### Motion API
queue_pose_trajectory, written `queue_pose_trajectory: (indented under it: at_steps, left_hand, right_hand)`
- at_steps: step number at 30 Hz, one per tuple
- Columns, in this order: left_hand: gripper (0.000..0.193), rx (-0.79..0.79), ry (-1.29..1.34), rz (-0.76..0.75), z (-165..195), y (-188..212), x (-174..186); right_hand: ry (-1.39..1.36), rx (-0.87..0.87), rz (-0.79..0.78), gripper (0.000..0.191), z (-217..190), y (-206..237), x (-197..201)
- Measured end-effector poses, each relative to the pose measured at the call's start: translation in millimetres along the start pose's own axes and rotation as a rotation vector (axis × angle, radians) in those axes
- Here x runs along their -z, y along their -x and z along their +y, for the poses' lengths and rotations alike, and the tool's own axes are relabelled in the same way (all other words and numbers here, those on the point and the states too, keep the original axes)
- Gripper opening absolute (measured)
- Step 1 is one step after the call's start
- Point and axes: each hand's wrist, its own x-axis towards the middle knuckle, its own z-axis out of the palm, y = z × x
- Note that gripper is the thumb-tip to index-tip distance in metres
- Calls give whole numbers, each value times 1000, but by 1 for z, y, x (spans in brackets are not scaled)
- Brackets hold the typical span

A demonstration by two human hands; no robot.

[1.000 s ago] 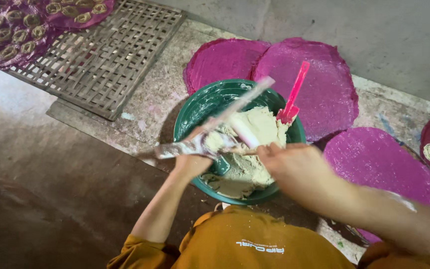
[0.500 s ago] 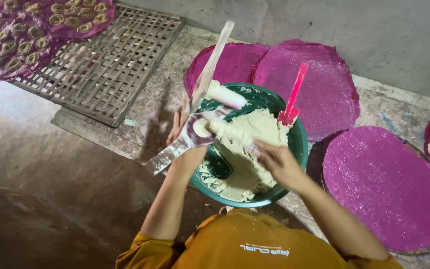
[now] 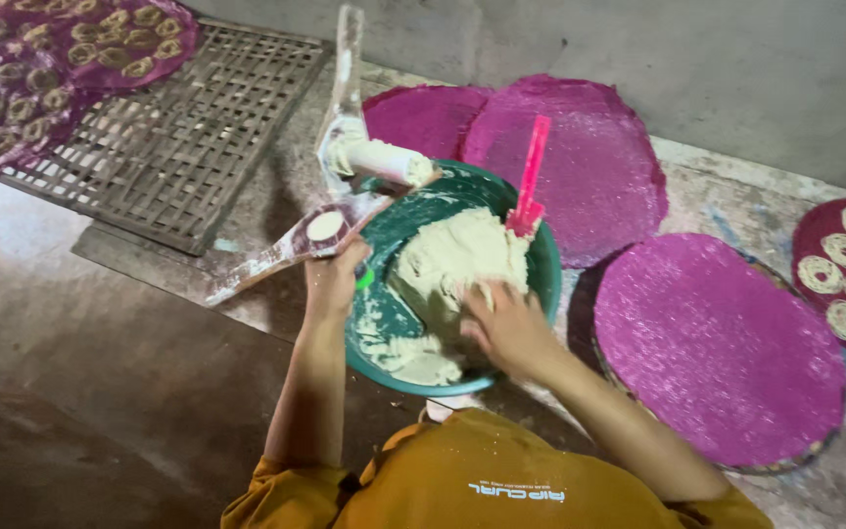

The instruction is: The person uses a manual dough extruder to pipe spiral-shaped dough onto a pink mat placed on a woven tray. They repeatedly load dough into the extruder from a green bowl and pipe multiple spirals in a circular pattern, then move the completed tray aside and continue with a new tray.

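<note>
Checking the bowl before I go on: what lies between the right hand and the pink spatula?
In the head view, a mound of pale dough fills the green bowl between the right hand and the upright pink spatula; both touch it.

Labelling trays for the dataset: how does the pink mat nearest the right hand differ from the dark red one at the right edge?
The pink round mat is bare; the dark red mat carries pale dough spirals. The pink round mat shows whole; the dark red mat is cut off by the frame. The pink is brighter. Both lie flat on the floor.
</note>
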Motion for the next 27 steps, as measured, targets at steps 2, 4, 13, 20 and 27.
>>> queue_pose_trajectory:
  at_steps: [2,4,13,20,27]
  left_hand:
    - [23,-39,118,-110,0,21,-31]
    - [26,-15,201,-197,-1,54,-64]
    - [25,739,537,-748,-65,202,-218]
    - [36,210,-83,-1122,-69,256,-311]
    - [28,-12,-383,-1188,-16,262,-363]
  right_hand:
    - [116,57,211,52,21,-14,-8]
    - [137,129,253,48,41,-18,-9]
    - [-1872,336,451,120,134,125,114]
    - [-1699,403,376,94,217,247,169]
    - [-376,662,536,44,245,309,205]
